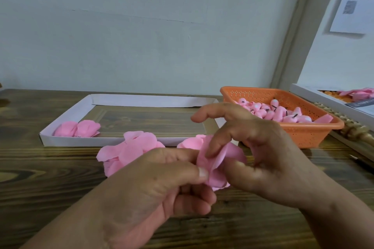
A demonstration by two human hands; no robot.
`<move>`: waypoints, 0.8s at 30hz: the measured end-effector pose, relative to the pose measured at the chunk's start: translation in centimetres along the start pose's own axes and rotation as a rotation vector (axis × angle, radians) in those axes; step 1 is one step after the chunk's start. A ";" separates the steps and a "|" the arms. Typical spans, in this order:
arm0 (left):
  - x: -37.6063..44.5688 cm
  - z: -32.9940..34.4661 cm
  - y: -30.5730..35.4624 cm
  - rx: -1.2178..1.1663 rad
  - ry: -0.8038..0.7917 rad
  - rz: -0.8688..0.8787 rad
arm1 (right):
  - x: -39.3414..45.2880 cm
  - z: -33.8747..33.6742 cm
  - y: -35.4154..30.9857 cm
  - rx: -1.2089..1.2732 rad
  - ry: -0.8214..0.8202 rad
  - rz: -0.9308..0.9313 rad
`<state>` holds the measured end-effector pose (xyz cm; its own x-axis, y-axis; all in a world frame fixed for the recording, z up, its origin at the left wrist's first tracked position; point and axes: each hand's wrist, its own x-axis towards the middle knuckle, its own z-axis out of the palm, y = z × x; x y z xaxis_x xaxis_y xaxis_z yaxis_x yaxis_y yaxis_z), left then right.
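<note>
Head view: pinches pink petal bundle (226,159) in left hand (162,184), thumb against forefinger, just above table (50,168), probably steadying it for shaping. Pinches its upper edge with right hand (259,147) too, middle finger and thumb curled in, index raised. Works with loose petals (131,151), tray (66,114) and basket (299,135) near, likely for reach.

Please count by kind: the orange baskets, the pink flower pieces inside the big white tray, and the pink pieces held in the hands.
Orange basket: 1
Pink flower pieces in the white tray: 2
Pink piece pinched by left hand and right hand: 1
Total: 4
</note>
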<state>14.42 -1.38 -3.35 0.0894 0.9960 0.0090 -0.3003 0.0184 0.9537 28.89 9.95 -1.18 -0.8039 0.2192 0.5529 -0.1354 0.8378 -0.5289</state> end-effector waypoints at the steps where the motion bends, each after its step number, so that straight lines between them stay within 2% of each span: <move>1: 0.0 0.0 -0.1 0.014 -0.011 0.000 | 0.0 0.0 0.1 -0.010 0.000 0.005; 10: 0.4 1.2 -1.1 0.176 0.227 0.132 | -0.1 0.5 0.5 0.034 0.011 0.031; 16: 0.4 0.6 -1.1 0.243 0.243 0.139 | -0.8 1.4 1.4 0.292 0.126 0.065; 19: 0.2 0.3 -1.3 0.335 0.244 0.139 | -1.1 1.7 2.0 0.448 0.182 0.163; 24: 0.2 -0.3 -1.7 0.454 0.229 0.117 | -0.7 0.9 2.0 0.359 0.073 0.292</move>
<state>14.72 -1.17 -5.06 -0.1450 0.9838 0.1056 0.1511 -0.0835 0.9850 28.67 10.97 -3.19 -0.7969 0.4653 0.3853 -0.1119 0.5130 -0.8511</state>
